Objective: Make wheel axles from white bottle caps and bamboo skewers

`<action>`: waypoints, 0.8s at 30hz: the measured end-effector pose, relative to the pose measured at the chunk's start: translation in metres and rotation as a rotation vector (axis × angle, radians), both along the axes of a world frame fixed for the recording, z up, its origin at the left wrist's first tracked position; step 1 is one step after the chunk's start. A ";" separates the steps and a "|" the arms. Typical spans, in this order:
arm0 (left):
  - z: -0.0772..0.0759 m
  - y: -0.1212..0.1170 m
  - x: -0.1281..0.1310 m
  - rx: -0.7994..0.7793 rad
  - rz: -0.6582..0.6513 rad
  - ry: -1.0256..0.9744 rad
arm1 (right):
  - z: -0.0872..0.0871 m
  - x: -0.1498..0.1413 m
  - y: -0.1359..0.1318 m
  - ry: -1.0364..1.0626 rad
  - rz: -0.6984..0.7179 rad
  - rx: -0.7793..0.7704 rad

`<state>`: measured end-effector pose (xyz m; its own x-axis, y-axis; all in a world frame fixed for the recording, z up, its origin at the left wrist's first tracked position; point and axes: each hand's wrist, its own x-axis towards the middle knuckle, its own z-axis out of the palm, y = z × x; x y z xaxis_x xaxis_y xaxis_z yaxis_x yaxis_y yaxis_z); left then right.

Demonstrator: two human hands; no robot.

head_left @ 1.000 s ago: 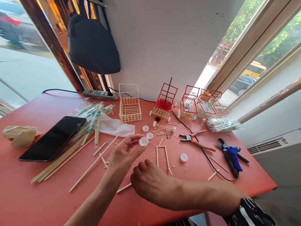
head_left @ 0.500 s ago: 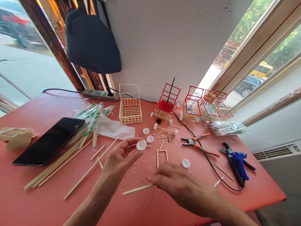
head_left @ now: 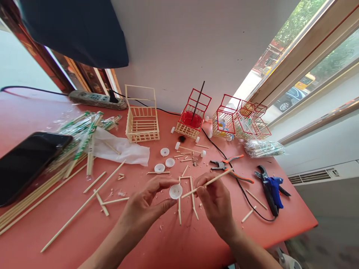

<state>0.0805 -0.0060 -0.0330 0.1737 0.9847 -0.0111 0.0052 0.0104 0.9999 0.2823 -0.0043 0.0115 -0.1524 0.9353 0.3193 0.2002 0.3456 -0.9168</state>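
My left hand (head_left: 146, 209) pinches a small white plastic cap (head_left: 175, 191) between thumb and fingers, just above the red table (head_left: 56, 239). My right hand (head_left: 215, 200) grips a thin wooden stick (head_left: 207, 183), and the stick's left end points at the cap. Under both hands lies a U-shaped frame of glued sticks (head_left: 186, 194). Three more white caps (head_left: 165, 162) lie a little farther back.
A bare stick basket (head_left: 141, 119) and red-painted stick carts (head_left: 193, 119) stand by the wall. Orange-handled pliers (head_left: 228, 166), a blue glue gun (head_left: 270, 186) and its black cord lie right. Loose sticks, wrapped chopsticks (head_left: 81, 130), tissue and a black phone (head_left: 25, 160) lie left.
My right hand picked a stick off the table and raised it toward the cap. My left hand drew the cap nearer. The camera tilted down and right.
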 end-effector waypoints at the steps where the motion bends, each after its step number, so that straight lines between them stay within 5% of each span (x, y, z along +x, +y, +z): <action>1: -0.002 0.000 -0.001 -0.002 -0.010 0.028 | -0.001 0.000 -0.001 -0.058 -0.005 0.016; 9: -0.004 0.000 -0.001 -0.013 -0.026 0.143 | -0.001 0.002 0.002 -0.332 -0.031 0.267; 24: -0.001 0.000 0.001 0.010 -0.045 0.175 | -0.004 0.002 0.004 -0.378 -0.032 0.260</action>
